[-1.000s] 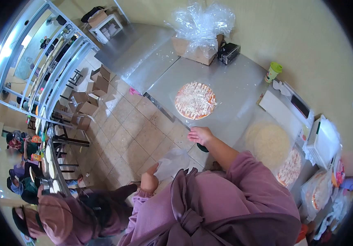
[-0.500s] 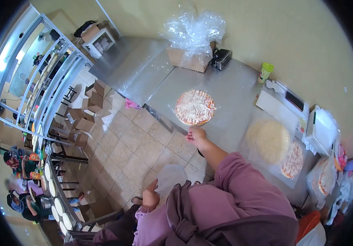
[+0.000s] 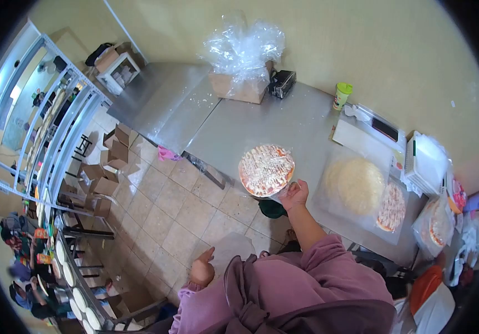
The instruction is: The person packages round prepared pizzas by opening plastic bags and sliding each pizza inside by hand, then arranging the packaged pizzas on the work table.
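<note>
My right hand [image 3: 294,195] is closed at the lower right edge of a round pizza [image 3: 266,170] with red sauce and white shredded topping. Clear plastic shows around the pizza, and its near part extends past the table edge, over the floor. Low in front of my body, my left hand [image 3: 202,270] is closed on a translucent plastic sheet [image 3: 231,247] that hangs beside it; the fingertips are partly hidden. To the right on the steel table [image 3: 306,133] lie a stack of pale flat dough rounds [image 3: 353,186] on plastic and a second topped pizza [image 3: 391,207].
At the wall stand a cardboard box [image 3: 238,89] of clear plastic bags, a black box [image 3: 282,83] and a green cup [image 3: 342,96]. A white basket [image 3: 419,161] sits right. Open cartons [image 3: 103,175], a metal rack [image 3: 72,106] and people [image 3: 28,278] are left.
The pizza has come off its earlier spot toward me, past the table edge, with my right hand now at its lower right. My left hand stays low with the plastic sheet.
</note>
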### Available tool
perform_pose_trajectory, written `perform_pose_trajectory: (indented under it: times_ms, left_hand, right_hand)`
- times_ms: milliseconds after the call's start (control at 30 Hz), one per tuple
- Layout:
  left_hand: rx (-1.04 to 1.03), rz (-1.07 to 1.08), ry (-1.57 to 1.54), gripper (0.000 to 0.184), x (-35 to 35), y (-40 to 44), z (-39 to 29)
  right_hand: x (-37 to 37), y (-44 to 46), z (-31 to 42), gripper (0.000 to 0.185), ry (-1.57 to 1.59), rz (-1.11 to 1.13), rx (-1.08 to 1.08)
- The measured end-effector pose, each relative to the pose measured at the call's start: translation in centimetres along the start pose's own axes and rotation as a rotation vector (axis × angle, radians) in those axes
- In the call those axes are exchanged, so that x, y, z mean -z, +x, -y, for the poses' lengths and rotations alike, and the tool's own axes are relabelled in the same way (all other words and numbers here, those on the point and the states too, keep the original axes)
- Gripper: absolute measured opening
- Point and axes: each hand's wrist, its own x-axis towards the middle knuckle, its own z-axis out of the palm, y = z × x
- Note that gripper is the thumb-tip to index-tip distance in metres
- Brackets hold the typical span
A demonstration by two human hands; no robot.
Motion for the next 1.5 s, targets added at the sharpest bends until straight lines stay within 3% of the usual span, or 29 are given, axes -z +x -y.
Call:
perform_pose_trajectory:
  times_ms: [133,233,300,500,567,667,833,1000,1133,1233,1300,1367,1433,1500]
  left_hand:
    - [0.012,0.028,0.017,0.059,0.0,0.5,0.1]
    - [0.031,0.039,0.045,0.059,0.6,0.5,-1.0]
    - [0.048,0.041,0.061,0.059,0.7,0.4,-1.1]
    - [0.157,0.021,0.041,0.058,0.9,-0.2,-2.3]
    - [0.281,-0.012,-0.057,0.057,1.4,-0.3,-4.1]
    - [0.305,-0.023,0.022,0.057,2.4,-0.4,-5.4]
    - [0.269,-0.117,-0.005,0.061,2.9,-0.4,-1.3]
    - [0.281,-0.14,-0.25,0.066,5.5,0.3,-2.4]
    - [0.194,-0.195,-0.443,0.067,7.9,1.4,-2.8]
    - [0.184,-0.156,-0.584,0.066,10.2,2.9,-4.7]
    - [0.144,-0.147,-0.574,0.066,10.7,3.7,-9.4]
    - [0.104,-0.14,-0.563,0.066,10.5,5.1,-12.0]
    - [-0.117,-0.072,-0.563,0.067,10.6,7.0,-13.1]
    - [-0.16,-0.022,-0.547,0.068,9.9,9.0,-15.3]
  right_hand:
    - [0.3,1.8,-0.5,0.027,0.1,0.108,-0.109]
    - [-2.9,2.6,-1.5,0.025,-0.033,-0.079,-0.105]
    - [-2.8,4.2,-2.3,0.038,-0.18,0.096,-0.151]
    - [-4.6,6.7,-3.8,0.053,-0.043,0.207,-0.362]
    - [-3.6,7.8,-4.3,0.054,0.022,0.289,-0.443]
    - [-3.8,7.1,-4.3,0.05,0.056,0.291,-0.385]
    - [-5.4,5.6,-3.8,0.05,0.06,0.185,-0.3]
    - [-7.1,4.1,-2.4,0.05,0.15,0.385,-0.383]
    - [-11.4,-0.2,0.4,0.054,0.124,0.402,-0.296]
    - [-13.0,-4.8,3.5,0.057,-0.073,0.536,-0.013]
    - [-11.1,-5.0,5.3,0.051,0.169,0.464,-0.05]
    - [-11.2,-7.8,7.2,0.05,0.201,0.558,0.023]
    - [-11.9,-11.2,8.9,0.051,0.173,0.643,0.286]
    - [-11.0,-13.0,10.4,0.049,0.172,0.696,0.361]
